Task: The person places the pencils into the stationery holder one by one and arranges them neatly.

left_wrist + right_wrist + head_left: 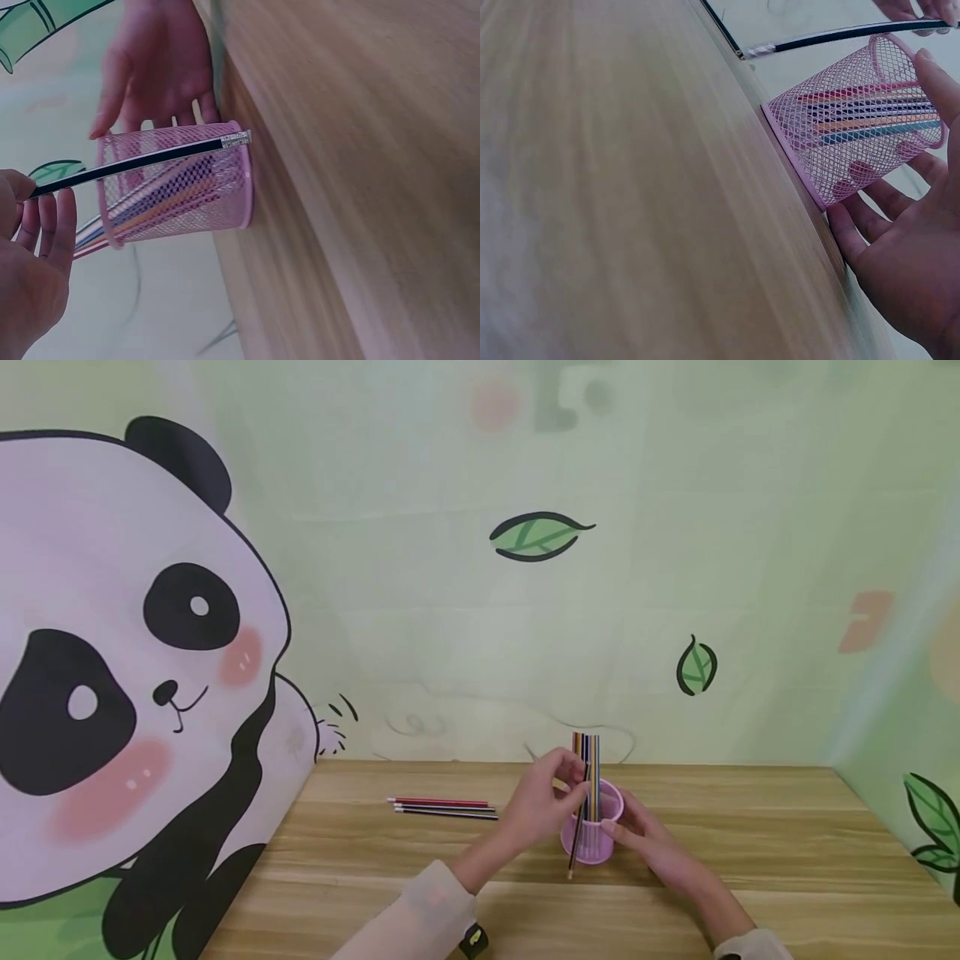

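Pencil (pixel 142 163) beside pink mesh cup (pixel 247 187), hands (pixel 543 797) on both

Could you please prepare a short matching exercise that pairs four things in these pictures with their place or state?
1. Left hand
2. Right hand
3. Round pink mesh cup
4. Loose red and dark pencils

A. Lying on the wood-grained table, left of the cup
B. Pinching a slim dark pencil
C. Containing several slim mixed-colour pencils
D. At the cup's side, fingers touching it

Pairs: 1-B, 2-D, 3-C, 4-A
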Tool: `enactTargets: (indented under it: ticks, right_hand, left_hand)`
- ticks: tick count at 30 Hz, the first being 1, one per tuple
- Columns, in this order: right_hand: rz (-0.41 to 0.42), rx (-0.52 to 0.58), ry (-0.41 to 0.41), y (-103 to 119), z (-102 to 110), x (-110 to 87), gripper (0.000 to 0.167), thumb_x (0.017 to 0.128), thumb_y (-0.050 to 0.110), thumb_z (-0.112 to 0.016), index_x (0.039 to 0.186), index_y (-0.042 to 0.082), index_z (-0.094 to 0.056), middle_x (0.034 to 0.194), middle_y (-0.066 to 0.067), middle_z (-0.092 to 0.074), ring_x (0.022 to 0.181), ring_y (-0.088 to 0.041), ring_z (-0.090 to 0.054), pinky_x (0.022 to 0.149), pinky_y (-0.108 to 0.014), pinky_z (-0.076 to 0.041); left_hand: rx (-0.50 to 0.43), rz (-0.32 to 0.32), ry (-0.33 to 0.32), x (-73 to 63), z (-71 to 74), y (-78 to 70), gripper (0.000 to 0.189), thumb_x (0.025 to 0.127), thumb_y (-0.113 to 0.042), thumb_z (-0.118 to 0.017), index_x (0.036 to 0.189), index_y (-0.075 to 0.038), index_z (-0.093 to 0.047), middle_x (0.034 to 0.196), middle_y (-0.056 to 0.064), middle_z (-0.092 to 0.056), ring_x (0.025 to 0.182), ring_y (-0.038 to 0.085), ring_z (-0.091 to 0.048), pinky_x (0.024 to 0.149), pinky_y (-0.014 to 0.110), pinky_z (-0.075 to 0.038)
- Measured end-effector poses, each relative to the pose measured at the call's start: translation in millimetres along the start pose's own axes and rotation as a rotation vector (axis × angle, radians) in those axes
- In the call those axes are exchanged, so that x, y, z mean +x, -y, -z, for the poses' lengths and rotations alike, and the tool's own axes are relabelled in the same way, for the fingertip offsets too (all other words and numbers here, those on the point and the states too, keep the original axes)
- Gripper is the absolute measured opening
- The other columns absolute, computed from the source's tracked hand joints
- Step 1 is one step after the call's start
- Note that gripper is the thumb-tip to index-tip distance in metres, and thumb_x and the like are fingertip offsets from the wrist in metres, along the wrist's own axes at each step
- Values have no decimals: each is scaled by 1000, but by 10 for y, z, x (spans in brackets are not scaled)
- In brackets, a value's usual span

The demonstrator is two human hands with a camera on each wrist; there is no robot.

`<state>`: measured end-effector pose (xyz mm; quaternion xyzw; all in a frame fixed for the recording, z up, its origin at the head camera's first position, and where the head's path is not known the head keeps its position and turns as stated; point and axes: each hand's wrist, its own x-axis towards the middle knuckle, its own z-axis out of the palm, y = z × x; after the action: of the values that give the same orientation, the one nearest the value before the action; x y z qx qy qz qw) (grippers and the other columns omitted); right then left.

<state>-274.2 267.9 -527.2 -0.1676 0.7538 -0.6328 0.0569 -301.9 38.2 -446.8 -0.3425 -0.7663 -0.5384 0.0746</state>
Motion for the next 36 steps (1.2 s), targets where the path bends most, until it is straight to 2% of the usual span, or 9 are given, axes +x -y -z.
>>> enactTargets:
  ticks: [4,8,17,22,25,28,36]
  right_hand:
    - [14,6,7,10,-1,7,66,110,19,-57,167,9,-25,166,-28,-33,154,-50,-25,122,-68,-18]
    - [11,-4,3,14,-2,-1,68,109,20,-58,168,9,-24,166,-29,-33,154,-51,-26,122,-69,-18]
    - [40,-17,5,7,-6,21,66,110,18,-57,167,10,-27,164,-27,-38,153,-49,-30,122,-67,-19]
    - [10,-12,-1,-4,-4,27,66,110,20,-57,168,14,-27,164,-24,-39,153,-46,-30,123,-66,-18]
    - [7,-8,-1,-10,0,24,66,110,20,-57,168,14,-27,164,-24,-39,153,-45,-30,123,-66,-19]
    - [13,-16,-1,-17,4,20,66,110,20,-57,167,11,-26,164,-27,-38,153,-47,-30,122,-67,-19]
    - [-50,-24,-19,-2,18,12,67,109,24,-58,167,13,-27,167,-25,-33,155,-47,-26,123,-67,-17]
  left_hand:
    - [-3,32,8,-7,-7,42,17,99,-2,-71,112,-9,-62,100,1,-66,89,5,-63,74,24,-61]
    - [-19,32,-33,22,30,19,17,101,-4,-70,114,-9,-62,103,3,-66,93,8,-64,76,26,-61]
    - [-109,-97,-226,209,213,-218,17,98,0,-71,112,-7,-63,99,8,-68,91,14,-67,73,31,-63]
    - [-141,-148,-292,301,276,-309,17,99,-1,-71,112,-7,-61,99,8,-68,92,16,-68,74,33,-64]
    - [-139,-154,-303,336,271,-306,17,99,-2,-71,112,-7,-61,100,7,-68,93,16,-68,74,32,-63]
    - [-115,-123,-278,338,221,-256,17,99,-3,-72,112,-8,-63,100,7,-68,92,15,-67,74,30,-63]
    - [-27,58,-168,269,3,-6,18,99,-6,-73,116,-4,-67,103,2,-68,93,12,-66,75,25,-61]
